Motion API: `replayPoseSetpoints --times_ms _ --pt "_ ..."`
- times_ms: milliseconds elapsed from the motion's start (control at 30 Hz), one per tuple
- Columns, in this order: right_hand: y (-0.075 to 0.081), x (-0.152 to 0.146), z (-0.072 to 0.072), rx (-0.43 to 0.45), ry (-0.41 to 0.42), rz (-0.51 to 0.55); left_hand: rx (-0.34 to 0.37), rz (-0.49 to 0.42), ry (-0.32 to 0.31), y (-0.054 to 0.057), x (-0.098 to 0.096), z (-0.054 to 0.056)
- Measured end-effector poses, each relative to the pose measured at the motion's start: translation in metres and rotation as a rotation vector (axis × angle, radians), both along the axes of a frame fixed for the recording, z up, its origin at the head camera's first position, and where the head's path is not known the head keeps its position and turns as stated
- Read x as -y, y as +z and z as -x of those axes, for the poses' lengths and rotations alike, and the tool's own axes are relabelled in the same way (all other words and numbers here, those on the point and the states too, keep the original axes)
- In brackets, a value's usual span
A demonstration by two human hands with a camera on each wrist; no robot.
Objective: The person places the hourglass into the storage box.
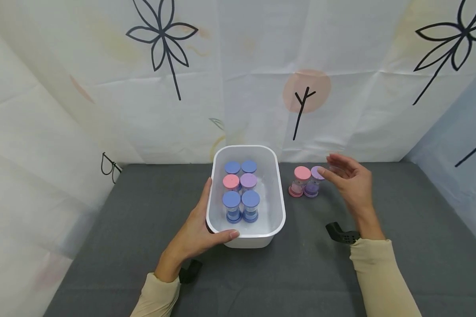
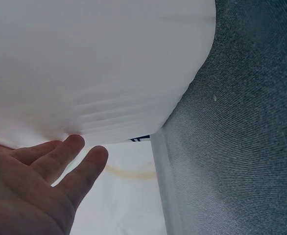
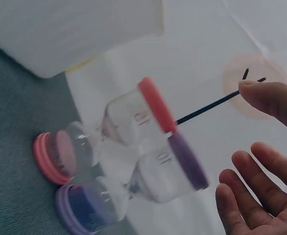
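Observation:
A white plastic tub (image 1: 277, 193) holds several small sand timers, among them a blue-capped timer (image 1: 251, 199), a pink-capped one (image 1: 231, 181) and a purple-capped one (image 1: 248, 180). My left hand (image 1: 198, 231) rests against the tub's left side, thumb at the near rim; its fingertips touch the outer wall in the left wrist view. Right of the tub stand a pink sand timer (image 3: 155, 105) and a purple sand timer (image 3: 187, 161), side by side and upright. Beside the purple one, my right hand (image 1: 351, 178) has its thumb and fingers spread, holding nothing.
Dark grey cloth (image 1: 115, 246) covers the table. A pale printed curtain (image 1: 254, 88) hangs along the table's back edge, close behind the tub, with more fabric at the left and right sides.

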State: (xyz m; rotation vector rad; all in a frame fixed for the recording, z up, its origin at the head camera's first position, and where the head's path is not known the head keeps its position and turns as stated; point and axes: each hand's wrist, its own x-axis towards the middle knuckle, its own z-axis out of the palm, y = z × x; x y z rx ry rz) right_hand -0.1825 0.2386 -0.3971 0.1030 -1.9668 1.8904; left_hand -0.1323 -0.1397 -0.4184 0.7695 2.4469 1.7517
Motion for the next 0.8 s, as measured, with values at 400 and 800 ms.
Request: replayPoseSetpoints --times_ms 400,800 --pt "-0.034 -0.003 0.007 0.173 -0.01 -0.264 -0.012 -0.018 -0.005 -0.001 -0.001 0.0" --pt "-0.047 -0.002 0.009 0.2 -0.016 -0.239 -0.006 -0.008 -0.003 -0.002 0.001 0.0"
